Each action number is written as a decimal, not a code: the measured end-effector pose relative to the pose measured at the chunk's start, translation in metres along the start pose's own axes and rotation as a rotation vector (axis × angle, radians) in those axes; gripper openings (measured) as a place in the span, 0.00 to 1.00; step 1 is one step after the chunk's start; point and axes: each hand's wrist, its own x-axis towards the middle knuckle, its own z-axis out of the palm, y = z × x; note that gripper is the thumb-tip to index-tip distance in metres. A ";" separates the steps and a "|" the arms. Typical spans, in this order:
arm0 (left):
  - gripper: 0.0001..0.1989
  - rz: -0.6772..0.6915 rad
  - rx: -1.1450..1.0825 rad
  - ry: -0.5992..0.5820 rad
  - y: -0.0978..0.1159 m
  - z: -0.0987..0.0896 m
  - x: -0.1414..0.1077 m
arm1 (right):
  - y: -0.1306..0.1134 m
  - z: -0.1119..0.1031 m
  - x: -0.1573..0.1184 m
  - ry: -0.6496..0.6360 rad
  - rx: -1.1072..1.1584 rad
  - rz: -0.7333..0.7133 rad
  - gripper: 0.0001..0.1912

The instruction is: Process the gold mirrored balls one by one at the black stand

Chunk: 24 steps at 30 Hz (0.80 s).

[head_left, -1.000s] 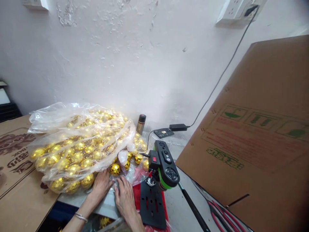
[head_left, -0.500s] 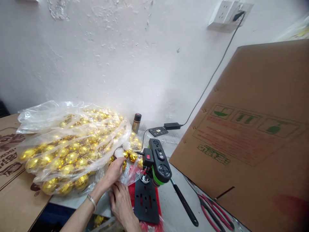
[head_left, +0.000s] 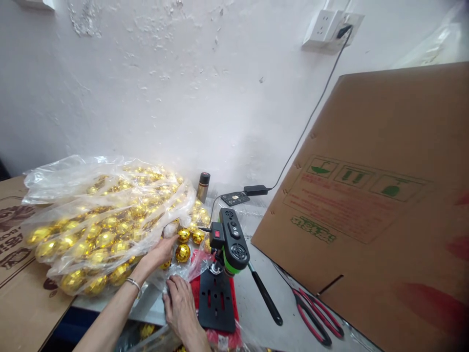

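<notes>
L hand (head_left: 163, 251) nearer bag (head_left: 110, 220), R hand (head_left: 180, 307) half-curled, grips unclear; gry tbl (head_left: 280, 288), wht wall (head_left: 198, 102)

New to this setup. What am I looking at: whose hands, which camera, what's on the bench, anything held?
No robot here: these are a person's bare hands, seen by a head-worn camera looking forward and down. The left hand reaches to a clear plastic bag full of shiny gold balls; its grip is hidden. The right hand is lower, near the bench edge, holding nothing clearly visible. Beside it stands a black-and-green device above a slotted black plate. Red-and-black handles lie further right, by a large cardboard box.
</notes>
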 end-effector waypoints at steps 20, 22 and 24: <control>0.26 -0.110 -0.306 -0.031 0.039 0.030 -0.030 | -0.039 -0.035 -0.069 0.252 0.169 0.072 0.16; 0.25 -0.156 -0.476 0.005 0.037 0.031 -0.045 | -0.042 -0.033 -0.076 0.277 0.172 0.118 0.17; 0.25 -0.195 -0.698 0.028 0.039 0.040 -0.064 | -0.043 -0.034 -0.081 0.285 0.185 0.101 0.19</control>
